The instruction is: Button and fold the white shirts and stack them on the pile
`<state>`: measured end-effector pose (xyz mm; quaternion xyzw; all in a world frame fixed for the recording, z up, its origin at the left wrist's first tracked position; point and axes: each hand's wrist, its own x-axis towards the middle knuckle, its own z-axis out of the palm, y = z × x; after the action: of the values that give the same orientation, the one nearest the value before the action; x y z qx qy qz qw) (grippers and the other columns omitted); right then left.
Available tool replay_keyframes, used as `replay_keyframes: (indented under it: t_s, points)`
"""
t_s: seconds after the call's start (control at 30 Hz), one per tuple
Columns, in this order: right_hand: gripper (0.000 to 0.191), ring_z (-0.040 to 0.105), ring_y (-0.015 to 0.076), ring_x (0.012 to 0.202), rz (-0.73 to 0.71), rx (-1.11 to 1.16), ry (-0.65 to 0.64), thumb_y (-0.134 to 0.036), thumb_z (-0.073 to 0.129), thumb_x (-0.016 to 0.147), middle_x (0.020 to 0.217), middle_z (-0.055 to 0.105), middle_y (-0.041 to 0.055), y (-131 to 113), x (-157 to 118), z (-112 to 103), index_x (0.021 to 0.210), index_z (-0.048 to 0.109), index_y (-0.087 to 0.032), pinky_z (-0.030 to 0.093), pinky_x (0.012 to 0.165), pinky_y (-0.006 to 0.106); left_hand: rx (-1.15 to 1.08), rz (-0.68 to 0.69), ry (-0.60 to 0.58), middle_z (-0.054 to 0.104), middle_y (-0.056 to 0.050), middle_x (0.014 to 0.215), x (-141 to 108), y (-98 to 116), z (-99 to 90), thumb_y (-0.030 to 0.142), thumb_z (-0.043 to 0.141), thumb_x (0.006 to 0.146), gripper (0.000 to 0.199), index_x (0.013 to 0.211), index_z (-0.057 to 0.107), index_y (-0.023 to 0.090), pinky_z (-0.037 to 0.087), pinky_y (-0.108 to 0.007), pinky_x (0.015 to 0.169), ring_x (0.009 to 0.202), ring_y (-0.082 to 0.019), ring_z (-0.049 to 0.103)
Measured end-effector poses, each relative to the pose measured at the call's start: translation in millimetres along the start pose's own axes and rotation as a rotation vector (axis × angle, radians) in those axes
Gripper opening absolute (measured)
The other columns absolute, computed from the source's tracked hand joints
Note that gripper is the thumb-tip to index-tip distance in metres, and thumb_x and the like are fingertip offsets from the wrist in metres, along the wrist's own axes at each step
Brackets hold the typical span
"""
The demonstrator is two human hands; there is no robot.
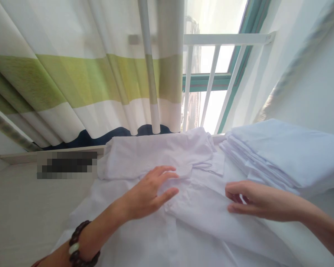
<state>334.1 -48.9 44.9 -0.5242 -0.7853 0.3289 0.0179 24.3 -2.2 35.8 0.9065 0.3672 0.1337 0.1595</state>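
Observation:
A white shirt, or a similar collared garment, lies spread out in front of me, with a front strip running down its middle. Its far part is folded into a flat band of white cloth. My left hand, with a dark bead bracelet on the wrist, is over the collar area with thumb and fingers apart. Farther right, my right hand hovers over or rests lightly on the cloth; its fingers are loosely bent, the thumb is apart, and no cloth shows between them.
A stack of folded white cloth sits at the right. Behind hangs a white and green curtain, beside a white railing and a window. A blurred-out dark object lies on the pale surface at left.

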Motion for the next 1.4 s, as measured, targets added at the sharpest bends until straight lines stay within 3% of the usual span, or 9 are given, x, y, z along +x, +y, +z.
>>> replay_keyframes:
  t_s: [0.07,0.17,0.37,0.47,0.63,0.73,0.83,1.1,1.4]
  points:
    - [0.03,0.048,0.0151,0.065,-0.026,0.021,0.078,-0.043,0.046,0.089,0.071,0.052,-0.0007,-2.3,1.0,-2.8,0.068,0.043,-0.022,0.037,0.06,0.028,0.103,-0.102,0.103,0.04,-0.006,0.146,14.1,-12.0,6.1,0.042,0.035,0.098,0.043,0.136,0.044,0.024,0.025,-0.047,0.113,0.136,-0.024,0.032]
    - [0.033,0.039,0.013,0.058,-0.049,0.081,0.153,-0.047,0.039,0.092,0.064,0.042,-0.0036,-7.3,4.9,-1.3,0.07,0.038,-0.022,0.032,0.055,0.026,0.214,-0.23,0.022,0.026,-0.004,0.154,36.6,-36.2,27.2,0.049,0.031,0.097,0.053,0.145,0.032,0.028,0.013,-0.058,0.112,0.141,-0.032,0.017]
    - [0.035,0.038,0.0126,0.057,-0.016,0.14,0.237,-0.053,0.037,0.092,0.06,0.041,-0.0047,-5.3,4.4,-0.1,0.078,0.047,-0.022,0.031,0.053,0.026,0.291,-0.285,0.013,0.021,-0.002,0.155,56.1,-57.8,46.7,0.055,0.026,0.095,0.057,0.147,0.028,0.029,0.011,-0.058,0.111,0.141,-0.033,0.015]
    - [0.038,0.056,0.0188,0.077,0.008,0.154,0.189,-0.054,0.053,0.084,0.089,0.062,0.0027,4.2,-6.6,1.1,0.105,0.056,-0.022,0.044,0.068,0.029,0.315,-0.254,0.075,0.031,-0.007,0.151,50.1,-45.0,40.6,0.049,0.031,0.096,0.051,0.141,0.039,0.025,0.012,-0.058,0.11,0.139,-0.034,0.02]
    - [0.064,0.056,0.0289,0.11,0.069,0.084,0.107,-0.04,0.065,0.075,0.131,0.055,0.0087,22.9,-29.4,20.4,0.133,0.045,-0.024,0.047,0.089,0.034,0.158,0.022,0.052,0.053,-0.01,0.12,26.8,2.5,32.0,0.053,0.044,0.091,0.043,0.115,0.057,0.018,0.034,-0.047,0.101,0.116,-0.027,0.044]
    - [0.051,0.061,0.026,0.1,0.034,-0.006,0.17,-0.029,0.06,0.076,0.123,0.06,0.0068,28.8,-37.1,29.5,0.126,0.052,-0.025,0.049,0.085,0.032,0.106,0.086,0.048,0.052,-0.011,0.119,18.2,23.1,35.1,0.057,0.065,0.074,0.064,0.122,0.049,0.017,0.039,-0.046,0.097,0.11,-0.029,0.046]
    - [0.028,0.063,0.0216,0.09,-0.039,-0.04,0.233,-0.023,0.052,0.08,0.107,0.065,0.0038,26.2,-40.5,27.3,0.107,0.06,-0.026,0.05,0.077,0.028,0.18,0.143,0.167,0.042,-0.014,0.134,16.3,28.4,40.3,0.052,0.067,0.074,0.079,0.137,0.034,0.018,0.032,-0.05,0.103,0.122,-0.032,0.038]
    - [0.016,0.057,0.016,0.081,-0.176,0.068,0.07,-0.02,0.043,0.089,0.095,0.057,0.0039,8.2,-43.6,13.0,0.093,0.058,-0.023,0.047,0.075,0.026,0.206,0.126,0.107,0.051,-0.011,0.131,16.8,22.6,39.8,0.036,0.048,0.093,0.047,0.136,0.04,0.018,0.035,-0.047,0.103,0.12,-0.027,0.044]
    - [0.023,0.057,0.0179,0.08,-0.117,0.1,0.138,-0.037,0.041,0.094,0.091,0.059,0.0039,14.5,-39.7,22.7,0.087,0.059,-0.023,0.045,0.076,0.029,0.216,0.131,0.119,0.052,-0.01,0.133,17.1,32.0,49.4,0.04,0.045,0.094,0.042,0.129,0.051,0.019,0.034,-0.048,0.102,0.122,-0.03,0.042]
